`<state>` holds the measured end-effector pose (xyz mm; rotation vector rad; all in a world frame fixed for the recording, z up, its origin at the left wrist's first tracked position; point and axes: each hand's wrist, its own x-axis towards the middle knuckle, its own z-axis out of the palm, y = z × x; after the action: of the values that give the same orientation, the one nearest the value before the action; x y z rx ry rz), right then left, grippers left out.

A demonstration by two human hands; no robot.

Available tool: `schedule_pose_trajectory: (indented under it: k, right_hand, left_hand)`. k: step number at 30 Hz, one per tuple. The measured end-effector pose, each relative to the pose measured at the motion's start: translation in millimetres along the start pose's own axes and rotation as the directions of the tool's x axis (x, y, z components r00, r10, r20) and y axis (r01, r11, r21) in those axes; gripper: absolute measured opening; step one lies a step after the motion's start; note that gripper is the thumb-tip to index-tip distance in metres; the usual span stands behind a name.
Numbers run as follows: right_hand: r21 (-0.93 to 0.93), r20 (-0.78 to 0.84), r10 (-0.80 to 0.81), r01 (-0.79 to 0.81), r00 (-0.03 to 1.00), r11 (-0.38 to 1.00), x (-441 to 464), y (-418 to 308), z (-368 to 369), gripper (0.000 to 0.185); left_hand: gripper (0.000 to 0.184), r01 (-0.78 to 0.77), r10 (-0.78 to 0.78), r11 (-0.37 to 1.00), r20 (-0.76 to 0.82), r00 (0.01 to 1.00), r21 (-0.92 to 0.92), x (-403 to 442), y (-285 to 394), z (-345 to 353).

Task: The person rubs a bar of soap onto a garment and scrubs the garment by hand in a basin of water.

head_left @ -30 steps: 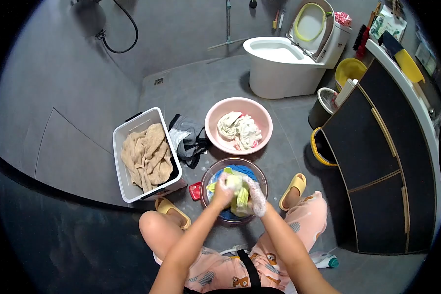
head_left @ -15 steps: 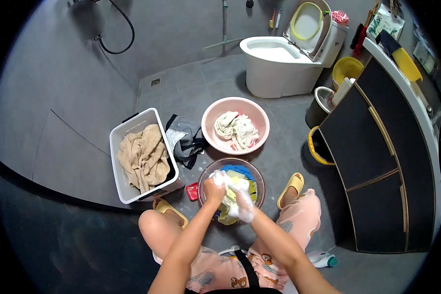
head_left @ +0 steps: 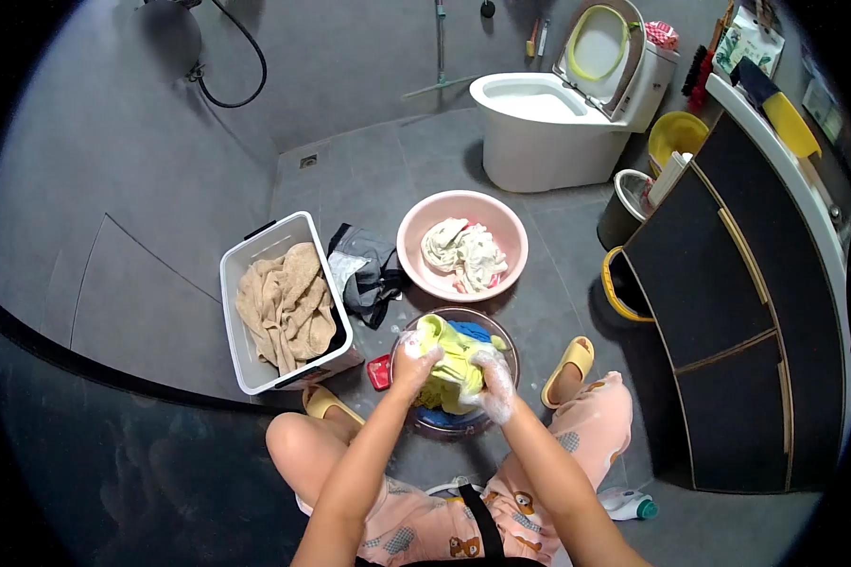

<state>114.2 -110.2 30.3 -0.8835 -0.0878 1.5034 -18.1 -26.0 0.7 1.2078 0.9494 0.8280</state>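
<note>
A yellow-green cloth (head_left: 452, 357) is stretched between my two hands above a dark basin (head_left: 512, 352). My left hand (head_left: 413, 364) grips its left side, with suds on the fingers. On the right side, my right hand (head_left: 492, 386) is closed on the same cloth and is covered in white foam. Blue cloth (head_left: 471, 330) lies in the basin beneath, partly hidden by the yellow-green cloth. A red object (head_left: 378, 372) sits on the floor against the basin's left side.
Beyond the basin stands a pink basin (head_left: 408, 236) with white cloth. To the left are a white bin (head_left: 234, 312) holding a beige towel and a grey-black garment (head_left: 367, 274). A bottle (head_left: 627, 505) lies by my right leg; a toilet (head_left: 548, 142) and black cabinet (head_left: 700, 274) stand farther off.
The yellow-green cloth was bunched between my hands and is now spread wider. My hands have moved apart, and less foam covers the cloth.
</note>
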Motion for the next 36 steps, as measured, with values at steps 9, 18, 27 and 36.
schedule_pose_trajectory:
  k: [9,18,27,36]
  right_hand:
    - [0.413,0.113,0.196,-0.226,0.974,0.882,18.3,12.8,-22.9,0.031]
    - [0.077,0.012,-0.066,0.065,0.998,0.995,0.5,36.1,7.7,0.03]
    - [0.161,0.036,-0.012,0.006,0.999,0.987,5.4,48.9,0.5,0.029]
    - [0.172,0.009,-0.031,0.029,0.999,0.985,25.5,10.5,-13.0,0.038]
  left_hand:
    - [0.041,-0.293,0.291,0.953,0.039,0.956,0.074,-52.1,12.3,66.9]
    - [0.02,-0.273,0.411,0.795,-0.15,0.899,0.542,-13.7,-0.6,43.5]
    - [0.017,-0.203,0.347,0.725,-0.094,0.933,0.658,0.0,-14.2,26.1]
    - [0.05,0.259,-0.383,0.855,0.211,0.899,0.45,19.7,-3.4,0.6]
